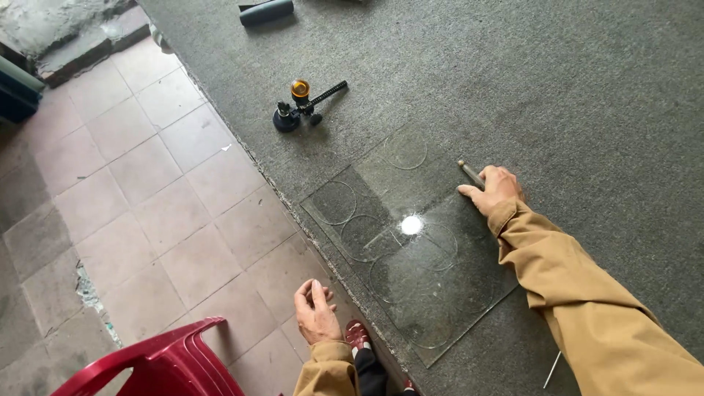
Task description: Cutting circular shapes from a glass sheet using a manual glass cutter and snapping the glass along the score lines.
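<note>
Head view, the only one.

Glass sheet (411,249) lies flat on the grey carpeted counter (572,88), one corner reaching the counter edge above the tiled floor (147,183). Several circles are scored in it; a bright glare spot sits near its middle.

Right hand (495,189) rests at the sheet's far edge, fingers curled around a slim metal cutter (470,173) whose tip points away over the carpet. Left hand (315,312) hangs off the counter edge over the floor, fingers loosely bent, holding nothing, not touching the glass.

Circle cutter (301,106), black with an amber knob and a ribbed bar, stands on the carpet well apart from the sheet. A dark cylinder (265,11) lies at the top edge. Red plastic chair (161,363) sits low left; a red shoe (357,335) is below the left hand.

Risks, as judged:
- Sheet is held only on one side; a push from the right hand could slide it toward the edge and off onto the tiles.
- Scored circles weaken the pane; uneven pressure could crack it off the lines.
- Bare hands near raw glass edges: a cut is likely if the sheet shifts.
- Pale fragments (92,297) by a broken tile joint may be shards underfoot; too small to tell.

No packages, labels or signs show.
</note>
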